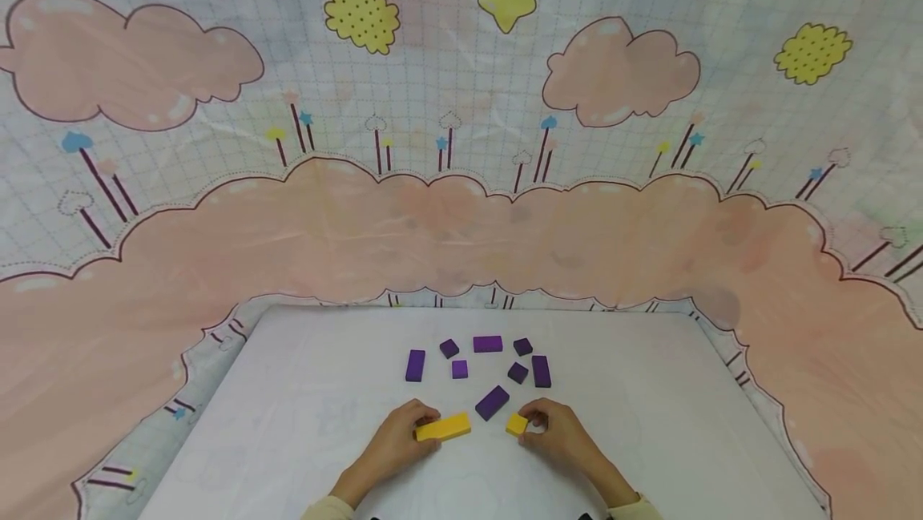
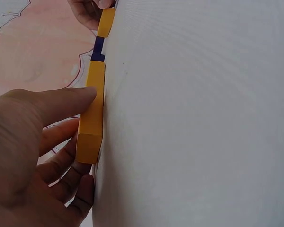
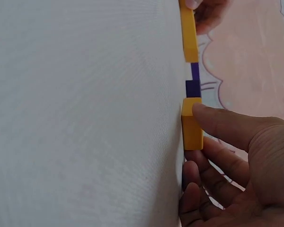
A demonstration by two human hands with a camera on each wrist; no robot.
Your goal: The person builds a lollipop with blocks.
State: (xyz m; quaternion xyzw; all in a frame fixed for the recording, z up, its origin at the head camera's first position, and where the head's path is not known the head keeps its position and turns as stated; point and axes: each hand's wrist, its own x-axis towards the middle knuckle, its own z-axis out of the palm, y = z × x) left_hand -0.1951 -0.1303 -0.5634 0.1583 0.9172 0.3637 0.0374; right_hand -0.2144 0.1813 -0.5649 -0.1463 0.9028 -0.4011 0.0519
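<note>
My left hand [image 1: 401,437] grips a long yellow block [image 1: 449,427] near its left end, low over the white table. In the left wrist view the thumb presses one long side of it, with the fingers on the other side. My right hand [image 1: 558,433] pinches a small yellow block [image 1: 516,425] between thumb and fingers, as the right wrist view also shows. Between and just beyond the two hands a purple oblong block [image 1: 493,403] lies at a slant, apart from both yellow ones.
Farther back on the white table [image 1: 310,392] lie several purple blocks, among them an oblong [image 1: 487,344] at the back, one at the left [image 1: 415,365], one at the right [image 1: 542,371], and a lighter cube [image 1: 460,369]. A patterned cloth [image 1: 461,239] rises behind the table.
</note>
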